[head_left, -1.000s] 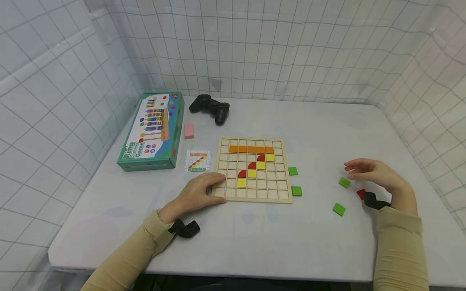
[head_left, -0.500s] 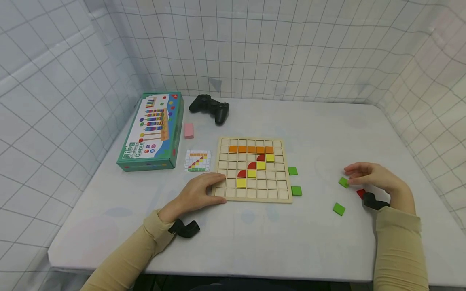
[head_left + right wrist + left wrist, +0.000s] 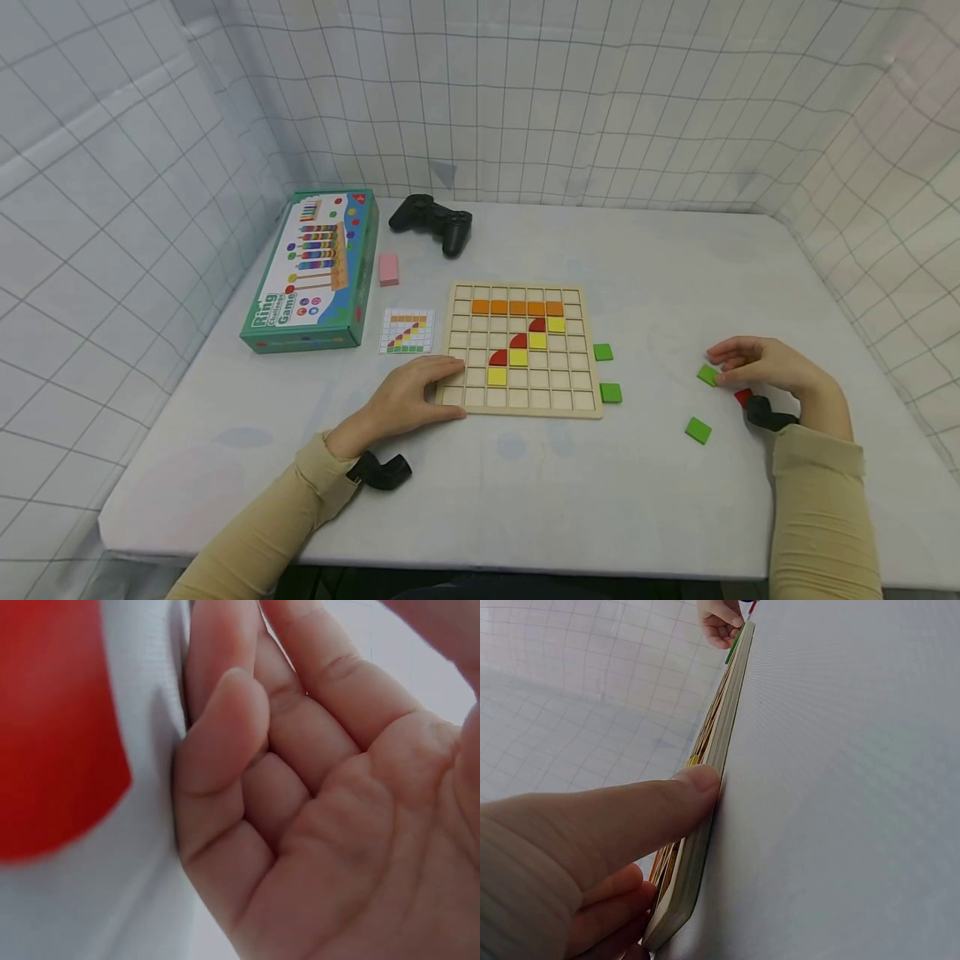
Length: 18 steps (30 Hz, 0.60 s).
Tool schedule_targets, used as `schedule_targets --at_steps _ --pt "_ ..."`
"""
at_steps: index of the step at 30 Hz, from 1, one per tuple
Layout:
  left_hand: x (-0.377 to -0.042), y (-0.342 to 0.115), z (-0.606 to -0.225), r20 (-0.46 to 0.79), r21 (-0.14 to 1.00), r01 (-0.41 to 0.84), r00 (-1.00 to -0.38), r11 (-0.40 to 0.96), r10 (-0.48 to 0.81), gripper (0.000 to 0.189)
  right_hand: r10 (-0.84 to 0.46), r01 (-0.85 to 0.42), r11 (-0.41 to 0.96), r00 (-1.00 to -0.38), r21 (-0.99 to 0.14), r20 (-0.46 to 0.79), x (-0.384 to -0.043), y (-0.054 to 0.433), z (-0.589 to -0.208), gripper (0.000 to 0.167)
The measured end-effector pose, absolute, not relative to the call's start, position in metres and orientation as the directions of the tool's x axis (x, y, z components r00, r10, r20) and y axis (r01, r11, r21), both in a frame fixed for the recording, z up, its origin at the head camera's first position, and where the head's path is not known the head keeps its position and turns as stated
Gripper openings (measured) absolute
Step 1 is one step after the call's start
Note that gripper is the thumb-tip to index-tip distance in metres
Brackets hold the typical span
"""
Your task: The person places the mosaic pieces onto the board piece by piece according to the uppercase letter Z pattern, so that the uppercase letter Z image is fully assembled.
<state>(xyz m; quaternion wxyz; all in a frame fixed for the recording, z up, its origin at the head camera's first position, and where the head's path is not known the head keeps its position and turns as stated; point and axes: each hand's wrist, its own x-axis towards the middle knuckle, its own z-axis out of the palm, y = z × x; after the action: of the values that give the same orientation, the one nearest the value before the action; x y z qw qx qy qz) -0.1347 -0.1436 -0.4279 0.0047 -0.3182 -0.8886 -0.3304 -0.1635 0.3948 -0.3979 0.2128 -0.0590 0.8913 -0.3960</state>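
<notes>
My left hand (image 3: pixel 405 396) grips the near left corner of a wooden grid board (image 3: pixel 551 379), thumb on its front edge. In the left wrist view the thumb (image 3: pixel 630 817) presses the board's side (image 3: pixel 705 847), with the fingers curled behind. Orange, yellow and red pieces lie in the board's cells. At the right, my right hand (image 3: pixel 776 371) reaches down to a green square tile (image 3: pixel 707 375); the thumb tip overlaps its right corner, fingers bent above it. I cannot tell whether the tile is pinched. A red piece (image 3: pixel 52 727) lies beside the curled fingers in the right wrist view.
Another green tile (image 3: pixel 698 431) lies nearer the front, and two more lie along the board's right edge. Left of the board are a pattern card (image 3: pixel 407 332), a pink block (image 3: pixel 388 269) and a green game box (image 3: pixel 311 271). A black game controller (image 3: pixel 431 223) sits behind.
My right hand has moved slightly left and its thumb has come to the green tile's corner, fingers a little more bent. My left hand and the board have stayed put.
</notes>
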Motion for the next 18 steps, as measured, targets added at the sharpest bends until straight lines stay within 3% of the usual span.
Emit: schedule_targets --at_steps 18 --pt "-0.136 -0.1445 -0.4293 0.224 0.564 0.589 -0.784 0.579 0.579 0.072 -0.286 0.042 0.698 -0.899 -0.715 -0.332 -0.1635 0.389 -0.3955 0.046"
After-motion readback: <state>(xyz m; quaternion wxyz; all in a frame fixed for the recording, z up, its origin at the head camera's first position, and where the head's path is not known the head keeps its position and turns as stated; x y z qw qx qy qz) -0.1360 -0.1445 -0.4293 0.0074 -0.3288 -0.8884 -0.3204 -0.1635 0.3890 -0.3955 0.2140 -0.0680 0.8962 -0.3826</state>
